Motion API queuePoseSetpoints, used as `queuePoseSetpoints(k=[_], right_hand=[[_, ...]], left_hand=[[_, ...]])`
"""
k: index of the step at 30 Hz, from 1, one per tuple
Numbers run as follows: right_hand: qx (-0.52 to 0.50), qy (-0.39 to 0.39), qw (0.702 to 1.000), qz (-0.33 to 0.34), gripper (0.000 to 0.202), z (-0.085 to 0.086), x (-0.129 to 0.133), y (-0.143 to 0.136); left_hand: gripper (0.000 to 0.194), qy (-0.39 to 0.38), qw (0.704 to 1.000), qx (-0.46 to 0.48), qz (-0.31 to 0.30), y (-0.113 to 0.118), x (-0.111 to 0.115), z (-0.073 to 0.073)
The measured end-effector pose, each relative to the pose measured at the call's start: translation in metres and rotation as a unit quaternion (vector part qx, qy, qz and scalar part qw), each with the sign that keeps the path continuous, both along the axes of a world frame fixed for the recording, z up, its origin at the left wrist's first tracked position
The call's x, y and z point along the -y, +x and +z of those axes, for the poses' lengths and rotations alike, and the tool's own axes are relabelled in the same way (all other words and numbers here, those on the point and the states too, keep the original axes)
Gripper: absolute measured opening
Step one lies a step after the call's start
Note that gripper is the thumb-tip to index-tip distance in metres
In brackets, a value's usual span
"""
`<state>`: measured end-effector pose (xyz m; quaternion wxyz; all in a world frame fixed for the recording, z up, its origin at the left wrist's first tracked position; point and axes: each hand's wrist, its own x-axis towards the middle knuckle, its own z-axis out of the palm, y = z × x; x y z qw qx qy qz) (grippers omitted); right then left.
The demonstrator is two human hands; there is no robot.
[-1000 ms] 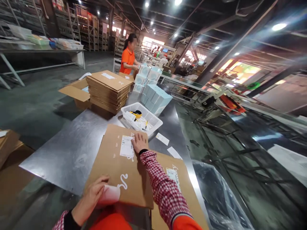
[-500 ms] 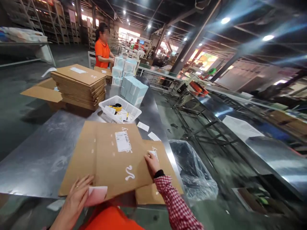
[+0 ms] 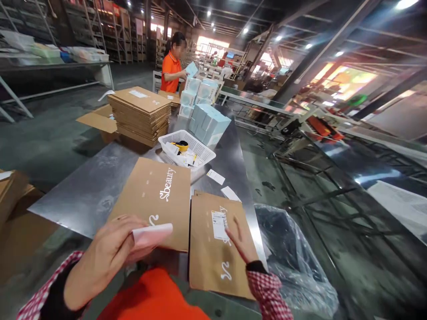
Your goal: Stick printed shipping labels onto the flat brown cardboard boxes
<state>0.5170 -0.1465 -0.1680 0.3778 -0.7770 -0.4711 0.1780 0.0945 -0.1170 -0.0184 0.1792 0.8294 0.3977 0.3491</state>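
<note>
My left hand (image 3: pixel 111 244) is closed round a small stack of white and pink label sheets (image 3: pixel 151 234), raised over the near edge of a flat cardboard carton (image 3: pixel 163 195). That carton has white "beauty" lettering and no label on its visible face. To its right lies another flattened carton (image 3: pixel 208 253), with a white printed label (image 3: pixel 219 224) stuck partly over its lettering. Fingers apart, my right hand (image 3: pixel 240 242) is over this labelled carton beside the label; whether it touches the board I cannot tell.
A white basket (image 3: pixel 187 149) holds a yellow-and-black tape roll and papers. Behind it stand light blue boxes (image 3: pixel 210 124) and a tall stack of flat cartons (image 3: pixel 140 113). Two paper slips lie right of the basket. A plastic-lined bin (image 3: pixel 293 258) adjoins the table (image 3: pixel 86 195). A co-worker (image 3: pixel 171 66) handles a blue box.
The labelled carton has gone to the right-hand pile, exposing an unlabelled one on the left. My left hand has risen with the label sheets. My right hand has released the carton's edge.
</note>
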Motion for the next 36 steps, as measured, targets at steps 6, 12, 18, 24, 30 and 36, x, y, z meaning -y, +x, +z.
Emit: queuePoseSetpoints(k=[6,12,18,24,30,36], right_hand=[[-0.343,0.049,0.798,0.493,0.057,0.057,-0.037,-0.229],[-0.352,0.061,0.826,0.435,0.029,0.049,-0.044,-0.256],[-0.311,0.037,0.848,0.427,0.030,0.049,-0.054,-0.252],[-0.200,0.120,0.904,0.358,0.031,0.068,-0.058,-0.253],[-0.164,0.154,0.912,0.342,0.016,0.074,-0.062,-0.258],[-0.145,0.185,0.920,0.312,0.023,0.050,-0.075,-0.257]], left_hand=[[0.043,-0.042,0.997,0.044,0.053,-0.004,-0.018,0.008],[0.058,-0.043,0.982,0.004,0.184,-0.059,-0.049,-0.032],[0.044,-0.109,0.991,-0.013,0.070,-0.044,-0.021,-0.061],[0.023,-0.165,0.978,0.108,0.070,-0.020,-0.018,-0.061],[0.027,-0.177,0.978,0.094,0.056,-0.016,-0.028,-0.069],[0.036,-0.178,0.979,0.054,0.081,-0.017,-0.047,-0.093]])
